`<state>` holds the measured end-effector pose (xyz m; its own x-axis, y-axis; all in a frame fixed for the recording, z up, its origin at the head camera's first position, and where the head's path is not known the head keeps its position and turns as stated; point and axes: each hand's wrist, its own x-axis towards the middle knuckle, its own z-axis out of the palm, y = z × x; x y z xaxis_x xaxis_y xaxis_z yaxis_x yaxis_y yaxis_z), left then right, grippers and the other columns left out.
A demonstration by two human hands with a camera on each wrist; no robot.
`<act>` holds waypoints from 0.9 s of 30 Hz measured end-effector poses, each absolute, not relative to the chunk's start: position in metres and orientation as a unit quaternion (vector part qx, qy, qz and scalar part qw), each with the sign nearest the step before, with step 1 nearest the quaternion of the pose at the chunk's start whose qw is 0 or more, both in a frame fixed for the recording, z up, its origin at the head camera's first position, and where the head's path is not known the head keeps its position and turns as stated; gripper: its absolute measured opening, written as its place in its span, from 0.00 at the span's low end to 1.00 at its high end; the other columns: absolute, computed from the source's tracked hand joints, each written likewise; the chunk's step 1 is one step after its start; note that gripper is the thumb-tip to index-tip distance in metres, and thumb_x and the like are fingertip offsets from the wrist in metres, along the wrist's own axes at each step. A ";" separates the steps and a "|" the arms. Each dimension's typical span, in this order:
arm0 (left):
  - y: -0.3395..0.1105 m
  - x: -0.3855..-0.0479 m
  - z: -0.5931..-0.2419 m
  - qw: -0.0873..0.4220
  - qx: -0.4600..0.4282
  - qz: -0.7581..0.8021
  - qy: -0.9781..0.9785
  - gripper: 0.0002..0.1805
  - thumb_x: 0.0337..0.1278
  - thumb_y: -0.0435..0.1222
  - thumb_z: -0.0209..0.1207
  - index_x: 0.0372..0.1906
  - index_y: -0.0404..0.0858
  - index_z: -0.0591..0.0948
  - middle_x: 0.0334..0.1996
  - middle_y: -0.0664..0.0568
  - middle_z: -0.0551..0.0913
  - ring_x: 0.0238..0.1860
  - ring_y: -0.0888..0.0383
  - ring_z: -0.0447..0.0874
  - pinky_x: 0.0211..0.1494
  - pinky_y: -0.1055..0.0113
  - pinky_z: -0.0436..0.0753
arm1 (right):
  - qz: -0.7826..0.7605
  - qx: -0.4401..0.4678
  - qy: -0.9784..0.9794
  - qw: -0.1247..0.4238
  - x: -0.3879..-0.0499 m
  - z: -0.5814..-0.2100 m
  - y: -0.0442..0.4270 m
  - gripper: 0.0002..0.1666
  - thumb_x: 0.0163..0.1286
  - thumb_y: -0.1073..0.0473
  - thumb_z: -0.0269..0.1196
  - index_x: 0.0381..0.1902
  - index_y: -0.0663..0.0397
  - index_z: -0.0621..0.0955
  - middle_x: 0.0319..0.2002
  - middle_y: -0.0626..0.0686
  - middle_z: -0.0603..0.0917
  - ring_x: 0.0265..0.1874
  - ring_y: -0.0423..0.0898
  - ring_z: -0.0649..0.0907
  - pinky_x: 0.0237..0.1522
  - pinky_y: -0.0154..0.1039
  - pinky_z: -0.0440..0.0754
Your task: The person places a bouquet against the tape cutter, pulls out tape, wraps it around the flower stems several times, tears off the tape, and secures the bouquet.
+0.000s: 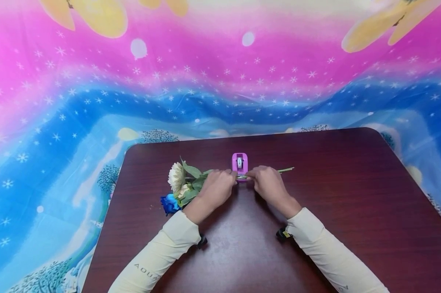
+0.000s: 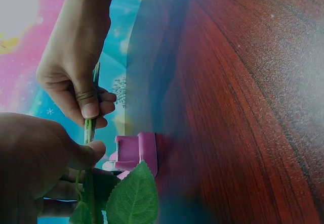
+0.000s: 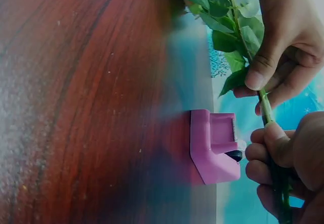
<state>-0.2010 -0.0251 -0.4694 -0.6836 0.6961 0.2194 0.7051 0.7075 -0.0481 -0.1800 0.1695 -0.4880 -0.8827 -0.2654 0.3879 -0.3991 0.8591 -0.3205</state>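
A small bunch of flowers lies across both hands, with a white bloom (image 1: 177, 178) and a blue rose (image 1: 170, 204) at its left end. My left hand (image 1: 218, 184) pinches the green stems (image 3: 266, 107) just below the leaves (image 3: 226, 41). A short way along, my right hand (image 1: 269, 184) grips the same stems between thumb and curled fingers; the cut ends stick out to its right. Between and just beyond the hands stands a pink tape dispenser (image 1: 240, 162) with a toothed edge. A shiny clear strip seems to lie on the stems between the hands.
The dark red wooden table (image 1: 352, 203) spreads around the hands. Behind it hangs a pink and blue patterned cloth (image 1: 220, 81). Dark wrist devices sit by the cuffs of both pale sleeves (image 1: 169, 238).
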 end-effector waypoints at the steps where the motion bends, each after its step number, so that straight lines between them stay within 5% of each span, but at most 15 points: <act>1: -0.025 -0.202 -0.469 0.110 -0.383 -0.018 -0.917 0.02 0.61 0.33 0.65 0.38 0.40 0.85 0.29 0.53 0.86 0.27 0.57 0.85 0.30 0.64 0.79 | 0.198 0.177 -0.948 0.175 -0.180 -0.489 0.169 0.05 0.63 0.68 0.71 0.35 0.55 0.91 0.28 0.50 0.89 0.30 0.47 0.88 0.32 0.45 0.85; 10: -0.025 -0.206 -0.473 0.113 -0.388 -0.021 -0.915 0.05 0.53 0.29 0.66 0.34 0.42 0.85 0.27 0.55 0.85 0.25 0.58 0.83 0.27 0.66 0.77 | 0.185 0.181 -0.944 0.206 -0.174 -0.497 0.167 0.03 0.66 0.66 0.70 0.36 0.56 0.91 0.28 0.51 0.89 0.28 0.47 0.85 0.32 0.45 0.84; 27: -0.026 -0.205 -0.483 0.208 -0.394 0.016 -0.895 0.07 0.49 0.32 0.69 0.36 0.41 0.86 0.26 0.54 0.86 0.25 0.58 0.84 0.27 0.67 0.77 | 0.248 0.123 -0.960 0.050 -0.174 -0.488 0.167 0.12 0.76 0.56 0.62 0.46 0.57 0.88 0.41 0.54 0.90 0.42 0.50 0.89 0.46 0.49 0.87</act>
